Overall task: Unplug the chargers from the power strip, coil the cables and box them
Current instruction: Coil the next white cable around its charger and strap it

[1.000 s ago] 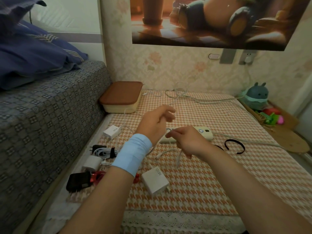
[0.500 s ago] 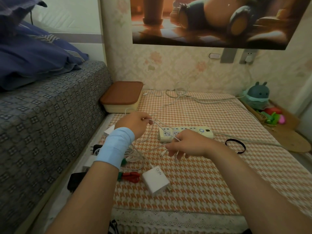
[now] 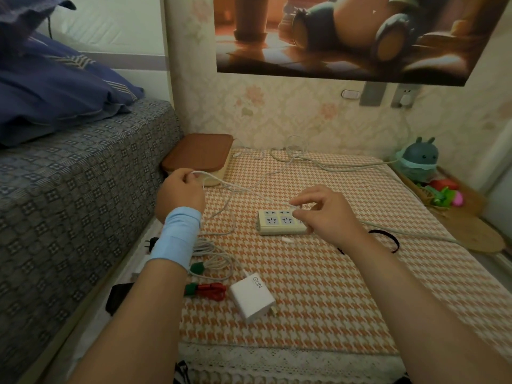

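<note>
Left hand (image 3: 180, 192): curled round the white cable (image 3: 235, 187), up beside the lidded box (image 3: 199, 156).
Right hand (image 3: 324, 214): thumb and fingers pinch the same cable just over the power strip (image 3: 277, 225).
Cable axis: runs left to right between the hands, slack drooping toward the surface (image 3: 318, 286).
Nearer the box: the left hand, close against its front.
Room: open cloth near the strip's front and right. Coiled cables (image 3: 213, 261) and the white charger (image 3: 252, 297) crowd the near left.
Box: lid on, so it likely needs opening first.
</note>
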